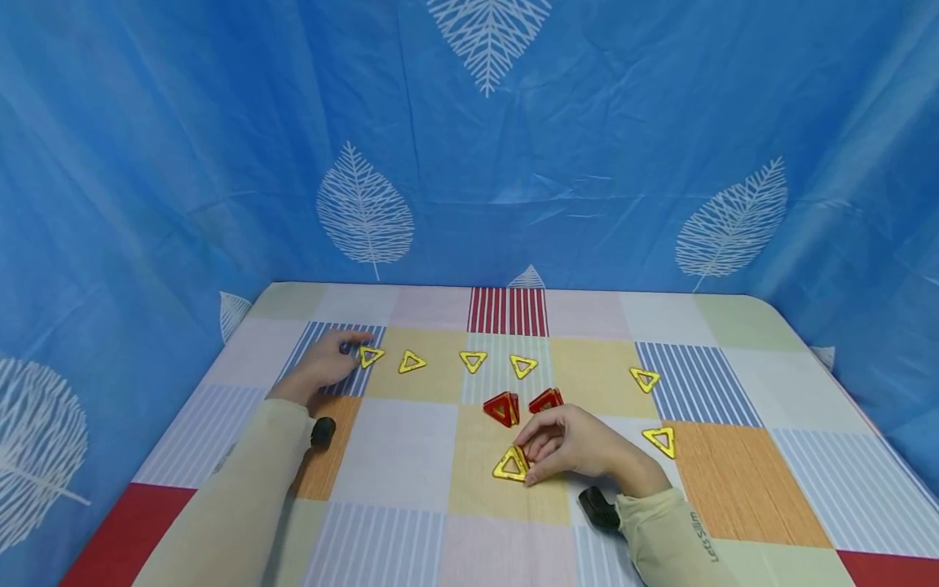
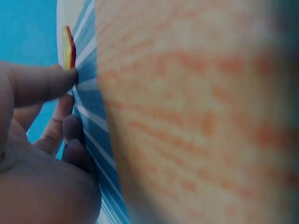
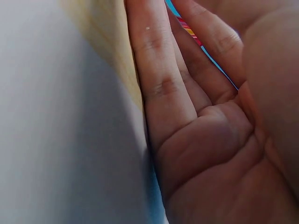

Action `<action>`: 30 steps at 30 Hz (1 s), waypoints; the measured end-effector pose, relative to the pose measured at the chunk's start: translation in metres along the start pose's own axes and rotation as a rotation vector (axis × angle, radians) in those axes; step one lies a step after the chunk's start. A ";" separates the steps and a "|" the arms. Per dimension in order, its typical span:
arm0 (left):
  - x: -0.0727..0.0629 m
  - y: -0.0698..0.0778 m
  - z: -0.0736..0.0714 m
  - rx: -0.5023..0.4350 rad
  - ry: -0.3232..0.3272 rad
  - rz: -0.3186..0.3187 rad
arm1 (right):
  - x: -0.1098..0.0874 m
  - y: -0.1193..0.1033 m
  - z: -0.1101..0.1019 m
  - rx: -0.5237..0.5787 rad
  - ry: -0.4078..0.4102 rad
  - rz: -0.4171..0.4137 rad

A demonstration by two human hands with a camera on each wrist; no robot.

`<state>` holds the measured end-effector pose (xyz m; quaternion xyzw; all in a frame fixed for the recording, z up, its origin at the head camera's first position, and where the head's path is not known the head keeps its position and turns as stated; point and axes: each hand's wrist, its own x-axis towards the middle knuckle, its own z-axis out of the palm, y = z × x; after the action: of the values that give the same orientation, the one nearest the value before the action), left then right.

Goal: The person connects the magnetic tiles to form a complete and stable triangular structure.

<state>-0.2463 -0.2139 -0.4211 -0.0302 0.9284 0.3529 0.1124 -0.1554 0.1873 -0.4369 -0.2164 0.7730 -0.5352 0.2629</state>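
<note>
In the head view my left hand (image 1: pixel 326 359) is at the far left of the table, index finger stretched out beside a yellow triangular frame piece (image 1: pixel 370 356). The left wrist view shows that triangle (image 2: pixel 69 46) edge-on, yellow over red, just past a fingertip; whether they touch is unclear. My right hand (image 1: pixel 575 444) pinches a yellow triangle piece (image 1: pixel 511 465) at its right side, thumb and fingers curled, near the middle of the table. In the right wrist view the palm and fingers (image 3: pixel 163 93) hide that piece. Two red triangle stacks (image 1: pixel 502 409) (image 1: pixel 546 400) stand just beyond the right hand.
More yellow triangles lie in a row across the back: one (image 1: pixel 412 362) by the left hand, two (image 1: pixel 473 361) (image 1: pixel 523 366) in the middle, two (image 1: pixel 645 379) (image 1: pixel 659 442) at the right. A patchwork cloth (image 1: pixel 396 456) covers the table; a blue leaf-patterned curtain (image 1: pixel 572 147) surrounds it.
</note>
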 end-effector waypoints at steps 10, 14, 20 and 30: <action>0.000 -0.003 -0.001 0.013 0.004 -0.022 | -0.001 0.000 0.000 -0.003 -0.004 -0.015; 0.001 -0.003 0.000 -0.024 0.032 -0.035 | -0.001 0.002 0.000 0.006 -0.004 -0.011; -0.003 0.000 -0.001 -0.252 0.055 -0.032 | 0.000 0.001 0.001 -0.004 -0.001 -0.007; -0.018 0.035 0.008 -0.549 -0.002 0.060 | 0.000 0.001 0.000 0.008 0.000 0.000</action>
<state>-0.2325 -0.1830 -0.3997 -0.0318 0.7983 0.5945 0.0905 -0.1553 0.1874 -0.4377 -0.2152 0.7708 -0.5383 0.2640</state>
